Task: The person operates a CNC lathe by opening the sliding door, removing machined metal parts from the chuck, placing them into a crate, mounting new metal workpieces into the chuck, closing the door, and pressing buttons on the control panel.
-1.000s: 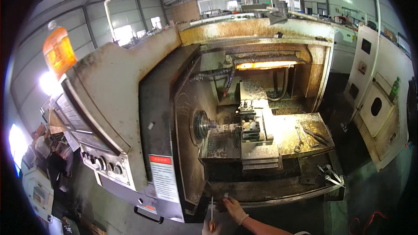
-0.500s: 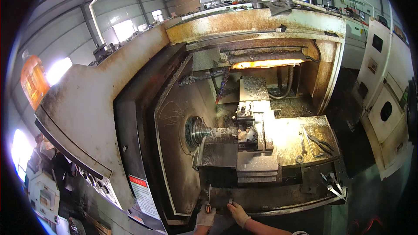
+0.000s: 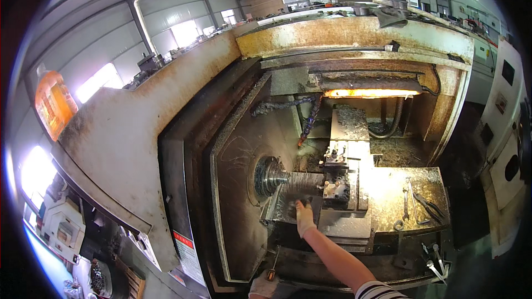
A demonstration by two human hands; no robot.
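My right hand (image 3: pixel 303 217), in a pale glove, stretches into an open lathe. Its fingertips are at the underside of the grey cylindrical workpiece (image 3: pixel 301 182). The workpiece sticks out of the round chuck (image 3: pixel 268 176). Whether those fingers hold anything is not visible. The tool post (image 3: pixel 336 189) stands just right of the hand. My left hand (image 3: pixel 262 287), also gloved, is at the lower edge by the machine's front sill. It grips a thin tool with an orange handle (image 3: pixel 272 273), shaft pointing up.
Wrenches and pliers (image 3: pixel 421 204) lie on the chip-covered carriage top at the right. A segmented coolant hose (image 3: pixel 310 119) hangs above the chuck. The rusty sliding door (image 3: pixel 127 149) stands on the left, with an orange bottle (image 3: pixel 54 104) on top. Grey cabinets (image 3: pixel 507 149) are on the right.
My right hand left the front sill beside the tool and reached up into the lathe to the workpiece. The left hand stays low on the tool. The view has shifted closer.
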